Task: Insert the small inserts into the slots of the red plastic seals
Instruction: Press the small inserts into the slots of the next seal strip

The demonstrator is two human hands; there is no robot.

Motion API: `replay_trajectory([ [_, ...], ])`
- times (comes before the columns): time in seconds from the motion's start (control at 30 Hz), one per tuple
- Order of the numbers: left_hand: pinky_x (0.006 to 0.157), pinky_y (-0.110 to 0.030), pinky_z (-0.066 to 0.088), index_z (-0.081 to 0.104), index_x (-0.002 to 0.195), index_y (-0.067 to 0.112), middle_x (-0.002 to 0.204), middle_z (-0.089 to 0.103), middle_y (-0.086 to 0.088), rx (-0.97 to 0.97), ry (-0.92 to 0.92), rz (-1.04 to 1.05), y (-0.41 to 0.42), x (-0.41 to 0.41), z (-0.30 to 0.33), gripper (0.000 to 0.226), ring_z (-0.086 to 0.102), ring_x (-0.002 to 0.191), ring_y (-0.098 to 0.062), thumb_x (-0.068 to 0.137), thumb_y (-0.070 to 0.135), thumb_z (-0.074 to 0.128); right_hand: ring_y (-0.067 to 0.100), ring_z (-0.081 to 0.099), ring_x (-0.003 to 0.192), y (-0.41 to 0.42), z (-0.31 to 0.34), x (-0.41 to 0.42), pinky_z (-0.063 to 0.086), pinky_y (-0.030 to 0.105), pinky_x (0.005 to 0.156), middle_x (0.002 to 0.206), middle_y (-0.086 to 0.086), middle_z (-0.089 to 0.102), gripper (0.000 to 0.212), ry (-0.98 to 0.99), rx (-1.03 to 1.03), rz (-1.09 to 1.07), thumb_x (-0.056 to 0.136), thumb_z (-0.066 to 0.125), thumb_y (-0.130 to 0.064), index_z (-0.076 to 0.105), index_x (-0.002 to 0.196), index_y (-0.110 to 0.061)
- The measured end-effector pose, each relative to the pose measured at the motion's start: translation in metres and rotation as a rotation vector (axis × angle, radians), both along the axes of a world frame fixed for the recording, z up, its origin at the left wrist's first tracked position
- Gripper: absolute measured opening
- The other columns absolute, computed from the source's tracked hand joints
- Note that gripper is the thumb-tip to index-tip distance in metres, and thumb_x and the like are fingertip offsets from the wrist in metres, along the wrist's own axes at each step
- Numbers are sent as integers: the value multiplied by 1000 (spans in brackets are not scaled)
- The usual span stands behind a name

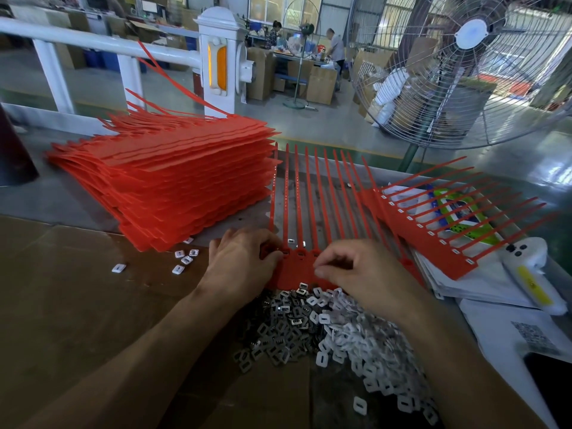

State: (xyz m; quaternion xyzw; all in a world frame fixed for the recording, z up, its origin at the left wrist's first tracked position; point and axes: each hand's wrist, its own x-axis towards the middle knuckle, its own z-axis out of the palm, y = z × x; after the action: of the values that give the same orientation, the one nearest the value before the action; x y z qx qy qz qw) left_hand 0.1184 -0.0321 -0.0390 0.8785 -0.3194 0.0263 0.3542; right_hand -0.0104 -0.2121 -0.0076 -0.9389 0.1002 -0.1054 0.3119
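Note:
A strip of red plastic seals (312, 209) lies in front of me, its long tails pointing away and its slotted heads near my hands. My left hand (244, 261) presses on the left end of the strip's head bar, fingers curled over it. My right hand (356, 270) hovers over the heads at the middle, with fingertips pinched together, apparently on a small insert that I cannot see clearly. A heap of small inserts (334, 329), grey metal ones on the left and white ones on the right, lies just below the strip. Two inserts (295, 242) sit in head slots.
A tall stack of red seal strips (173, 181) stands at the left. Another strip (439, 224) rests on papers at the right, beside a white device (532, 270). A few loose white inserts (182, 261) lie on the brown cardboard. A large fan (464, 72) stands beyond the table.

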Motion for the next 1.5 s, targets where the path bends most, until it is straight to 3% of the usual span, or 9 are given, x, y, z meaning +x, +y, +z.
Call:
replay_trajectory([
  [0.17, 100, -41, 30, 68, 110, 42, 109, 64, 24, 0, -8, 4, -1, 0, 1, 16, 51, 116, -8, 94, 43, 63, -4, 64, 91, 8, -3, 1, 50, 19, 79, 96, -20, 65, 14, 86, -16, 122, 92, 76, -23, 77, 98, -36],
  [0.4, 97, -38, 28, 68, 108, 43, 109, 63, 25, 9, 0, 4, -1, 1, 1, 15, 50, 117, -8, 95, 44, 63, -3, 62, 94, 10, -3, 3, 51, 21, 84, 100, -20, 61, 21, 93, -128, 195, 93, 75, -20, 76, 107, -35],
  [0.63, 100, -39, 30, 67, 108, 45, 113, 64, 24, 15, 7, 8, -1, 0, 1, 14, 49, 119, -10, 95, 44, 62, -2, 58, 90, 13, -3, 6, 50, 25, 80, 96, -20, 58, 13, 70, -208, 199, 91, 77, -23, 73, 98, -34],
  [0.8, 99, -39, 29, 67, 107, 44, 112, 64, 24, 5, 8, 4, 0, -1, 1, 13, 49, 119, -10, 95, 43, 62, -2, 58, 94, 14, -4, 6, 48, 19, 80, 97, -21, 57, 16, 83, -217, 219, 93, 74, -21, 72, 103, -33],
  [0.97, 97, -36, 26, 67, 106, 45, 113, 63, 25, 2, 8, 7, 0, -1, 1, 13, 48, 119, -9, 95, 43, 62, -3, 56, 90, 12, -4, 6, 42, 17, 76, 95, -21, 57, 12, 90, -202, 191, 91, 76, -23, 71, 95, -34],
  [1.5, 99, -37, 27, 68, 109, 44, 116, 64, 24, 18, -3, 14, -1, -1, 2, 15, 48, 120, -8, 95, 43, 62, -4, 57, 89, 12, -3, 4, 44, 17, 74, 95, -21, 57, 14, 94, -229, 147, 90, 77, -32, 64, 88, -37],
])
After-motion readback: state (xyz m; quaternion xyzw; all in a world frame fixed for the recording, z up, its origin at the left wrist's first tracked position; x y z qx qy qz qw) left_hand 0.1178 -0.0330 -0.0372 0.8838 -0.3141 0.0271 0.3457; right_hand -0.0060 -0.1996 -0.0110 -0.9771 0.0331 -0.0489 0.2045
